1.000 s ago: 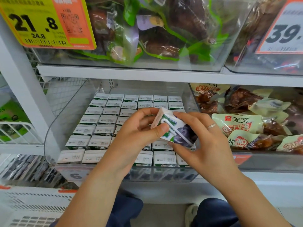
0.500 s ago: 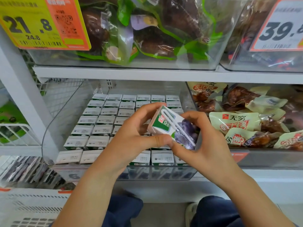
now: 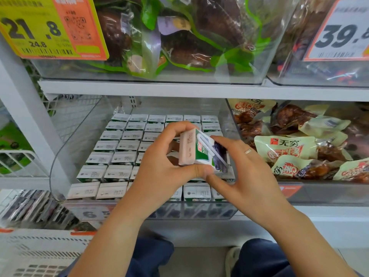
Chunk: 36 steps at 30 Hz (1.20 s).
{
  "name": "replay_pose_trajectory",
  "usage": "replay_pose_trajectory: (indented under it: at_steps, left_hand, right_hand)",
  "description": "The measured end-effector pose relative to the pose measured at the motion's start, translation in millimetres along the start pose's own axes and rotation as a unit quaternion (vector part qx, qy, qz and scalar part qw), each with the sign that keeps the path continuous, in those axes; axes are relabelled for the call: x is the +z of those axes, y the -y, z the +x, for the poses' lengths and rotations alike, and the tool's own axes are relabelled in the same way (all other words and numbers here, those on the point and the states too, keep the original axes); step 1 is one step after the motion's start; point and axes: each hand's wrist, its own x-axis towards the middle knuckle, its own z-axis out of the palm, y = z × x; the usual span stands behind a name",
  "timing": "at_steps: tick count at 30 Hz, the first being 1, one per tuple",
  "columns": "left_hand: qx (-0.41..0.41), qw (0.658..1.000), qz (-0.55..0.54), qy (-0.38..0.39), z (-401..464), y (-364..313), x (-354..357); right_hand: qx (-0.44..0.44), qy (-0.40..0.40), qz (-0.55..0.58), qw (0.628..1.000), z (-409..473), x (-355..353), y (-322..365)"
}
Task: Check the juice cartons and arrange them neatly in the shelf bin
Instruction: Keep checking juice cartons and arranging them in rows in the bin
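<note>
A white shelf (image 3: 179,90) carries a clear shelf bin (image 3: 79,136) packed with upright juice cartons (image 3: 123,145) in neat rows, beside a bin of snack packets (image 3: 289,148).

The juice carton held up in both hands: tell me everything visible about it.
The juice carton is a small paperboard box, white and green with a dark purple fruit picture and a wrapped straw running slantwise across its front. One pale end with faint print faces the camera. It is tilted, held above the rows of cartons in the clear bin. The left hand grips it with fingers and thumb; the right hand pinches its other side.
</note>
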Motion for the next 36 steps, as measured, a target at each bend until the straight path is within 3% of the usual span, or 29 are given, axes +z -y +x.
replay_pose_trajectory:
  at_steps: [4,8,15,30,36]
  left_hand:
    - [-0.021,0.998,-0.054,-0.022,1.6,-0.7,-0.8]
    - [-0.097,0.981,-0.156,-0.060,2.6,-2.6,-4.8]
    - [-0.171,0.973,-0.154,-0.002,3.1,-2.6,-5.6]
    - [-0.148,0.955,-0.251,0.061,6.5,7.0,-12.9]
    - [-0.137,0.959,-0.238,0.073,7.0,9.9,-13.9]
  right_hand:
    - [0.013,-0.002,0.018,1.000,-0.2,-4.1,0.0]
    - [0.021,-0.013,0.067,0.997,-1.9,-7.1,1.5]
    - [0.009,-0.062,0.081,0.995,-1.6,-8.8,3.3]
    - [-0.031,-0.097,0.128,0.986,-2.5,-13.0,-1.6]
    - [-0.054,-0.101,0.098,0.989,-2.1,-13.4,-7.3]
